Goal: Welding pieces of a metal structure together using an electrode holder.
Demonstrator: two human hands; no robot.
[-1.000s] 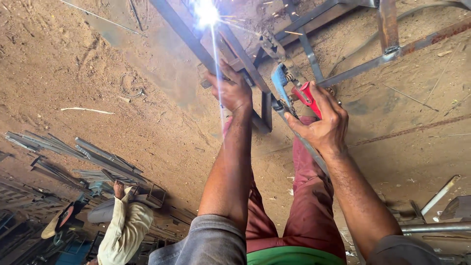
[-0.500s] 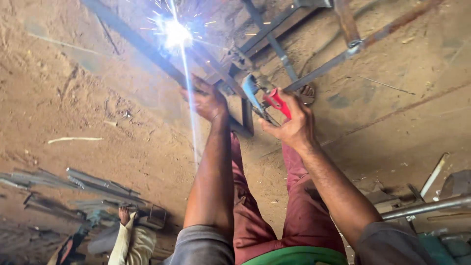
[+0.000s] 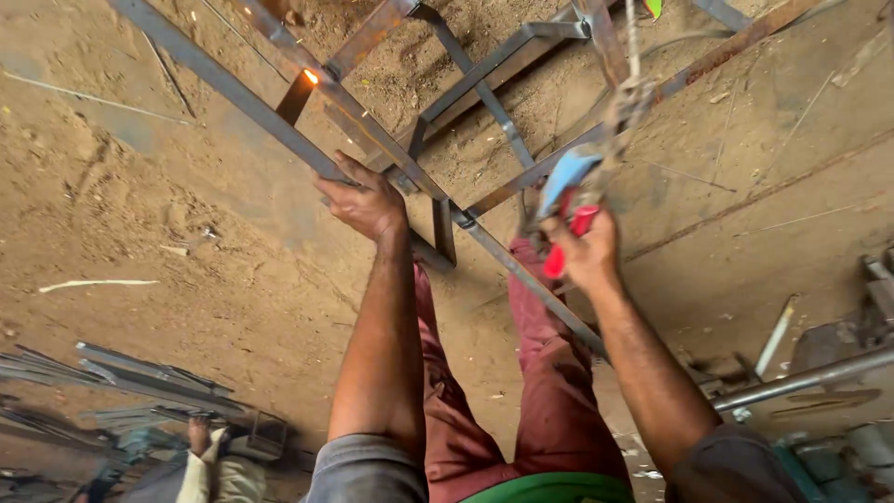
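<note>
I see the steel frame [image 3: 391, 149] lying across the dirt floor [image 3: 140, 186], its bars crossing above my knees. My left hand [image 3: 365, 197] rests on a frame bar, fingers curled around it. My right hand [image 3: 589, 250] is closed on the red-handled electrode holder [image 3: 570, 200], lifted just right of the bars. A small weld spot [image 3: 310, 76] glows orange up the bar.

Rusty matt steel frame [image 3: 279, 130], dusty dirt floor [image 3: 140, 214]

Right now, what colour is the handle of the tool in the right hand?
Red, with a blue guard above it; the tool in the right hand shows in the head view.
</note>
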